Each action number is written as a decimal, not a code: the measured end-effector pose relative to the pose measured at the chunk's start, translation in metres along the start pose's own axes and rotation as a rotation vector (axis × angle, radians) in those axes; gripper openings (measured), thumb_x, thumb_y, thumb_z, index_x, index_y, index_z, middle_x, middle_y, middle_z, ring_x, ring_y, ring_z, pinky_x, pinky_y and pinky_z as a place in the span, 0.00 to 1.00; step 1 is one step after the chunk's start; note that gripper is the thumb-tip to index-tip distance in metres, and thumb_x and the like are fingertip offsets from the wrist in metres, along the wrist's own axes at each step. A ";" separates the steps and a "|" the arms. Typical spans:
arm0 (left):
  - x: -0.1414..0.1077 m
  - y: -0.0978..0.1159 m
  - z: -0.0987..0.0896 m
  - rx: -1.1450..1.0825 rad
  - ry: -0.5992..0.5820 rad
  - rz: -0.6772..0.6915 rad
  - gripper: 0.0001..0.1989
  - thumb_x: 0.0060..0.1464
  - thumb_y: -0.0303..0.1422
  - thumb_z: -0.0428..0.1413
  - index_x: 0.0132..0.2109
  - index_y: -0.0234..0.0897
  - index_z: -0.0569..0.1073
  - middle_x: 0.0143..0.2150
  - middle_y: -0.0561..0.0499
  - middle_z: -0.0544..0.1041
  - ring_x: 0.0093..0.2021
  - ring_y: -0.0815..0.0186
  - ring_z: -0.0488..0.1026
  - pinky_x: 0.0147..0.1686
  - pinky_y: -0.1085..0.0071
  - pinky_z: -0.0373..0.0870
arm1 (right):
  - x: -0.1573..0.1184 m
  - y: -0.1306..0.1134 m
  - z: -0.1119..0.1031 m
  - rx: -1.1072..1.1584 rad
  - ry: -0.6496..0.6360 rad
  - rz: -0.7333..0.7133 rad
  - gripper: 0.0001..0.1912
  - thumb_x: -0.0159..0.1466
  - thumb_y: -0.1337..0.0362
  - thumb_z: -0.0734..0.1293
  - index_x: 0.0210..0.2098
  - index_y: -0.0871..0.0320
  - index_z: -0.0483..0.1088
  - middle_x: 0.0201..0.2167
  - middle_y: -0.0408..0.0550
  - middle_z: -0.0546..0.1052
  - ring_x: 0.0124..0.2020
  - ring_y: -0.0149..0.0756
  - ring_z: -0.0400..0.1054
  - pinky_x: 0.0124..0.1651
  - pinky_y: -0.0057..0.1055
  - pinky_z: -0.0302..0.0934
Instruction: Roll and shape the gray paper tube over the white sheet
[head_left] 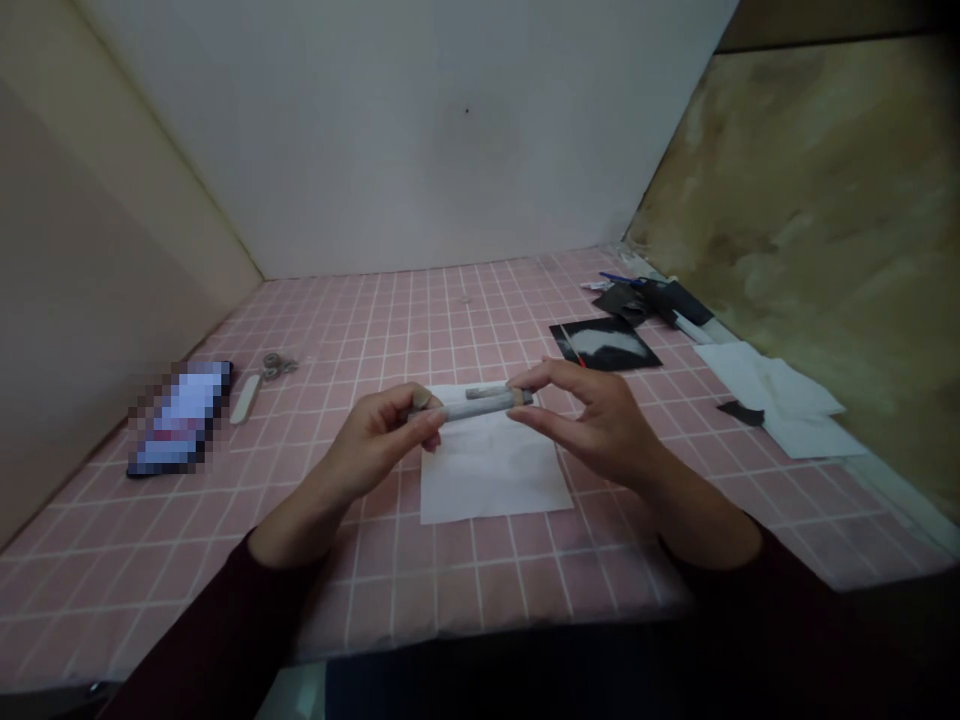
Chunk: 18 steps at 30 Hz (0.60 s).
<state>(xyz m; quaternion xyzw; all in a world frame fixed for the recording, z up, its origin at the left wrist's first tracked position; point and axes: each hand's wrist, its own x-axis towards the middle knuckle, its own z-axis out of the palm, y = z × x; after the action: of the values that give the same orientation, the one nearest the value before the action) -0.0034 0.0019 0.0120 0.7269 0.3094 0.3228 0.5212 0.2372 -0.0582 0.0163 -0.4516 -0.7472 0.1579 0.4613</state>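
Note:
A slim grey stick-like piece (pixel 480 406) is held level between my two hands, above a white sheet of paper (pixel 495 480). My left hand (pixel 379 430) is closed round its left end, thumb on the near side. Thumb and fingertips of my right hand (pixel 600 415) pinch the other end, near a tan band. Just behind the piece shows a shorter grey strip (pixel 482 391); whether it lies on the paper or belongs to the held piece, I cannot tell.
At left lie a blurred phone (pixel 184 420), a white flat stick (pixel 246 400) and small grey bits (pixel 276 366). Rightward are a black sheet with white powder (pixel 611 343), a red-tipped thin tool (pixel 574 348), dark sheets (pixel 667 300) and crumpled white paper (pixel 780 395). Walls enclose the pink tiled tabletop (pixel 420 590).

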 end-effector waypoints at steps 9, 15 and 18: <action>-0.003 -0.011 0.000 0.160 0.100 0.175 0.06 0.57 0.33 0.62 0.38 0.36 0.73 0.35 0.51 0.73 0.35 0.68 0.69 0.36 0.71 0.65 | 0.001 -0.001 0.000 0.113 -0.046 0.118 0.07 0.62 0.61 0.72 0.37 0.57 0.75 0.34 0.43 0.79 0.36 0.33 0.72 0.41 0.30 0.65; -0.005 -0.010 0.004 0.262 0.040 0.220 0.05 0.59 0.33 0.61 0.40 0.37 0.74 0.35 0.50 0.76 0.36 0.66 0.72 0.38 0.69 0.67 | 0.001 -0.004 0.006 0.122 -0.126 0.124 0.06 0.61 0.62 0.72 0.35 0.57 0.75 0.32 0.43 0.78 0.34 0.32 0.72 0.39 0.30 0.64; -0.005 -0.012 0.002 0.283 0.116 0.250 0.06 0.58 0.33 0.61 0.41 0.38 0.74 0.36 0.50 0.76 0.37 0.65 0.72 0.39 0.69 0.68 | 0.002 -0.001 0.002 0.153 -0.066 0.138 0.07 0.61 0.60 0.72 0.35 0.57 0.75 0.32 0.43 0.78 0.34 0.33 0.72 0.39 0.30 0.64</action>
<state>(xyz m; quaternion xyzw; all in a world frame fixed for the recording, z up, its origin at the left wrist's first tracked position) -0.0058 -0.0001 -0.0007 0.8059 0.2886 0.3797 0.3508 0.2347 -0.0569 0.0169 -0.4602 -0.7148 0.2605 0.4577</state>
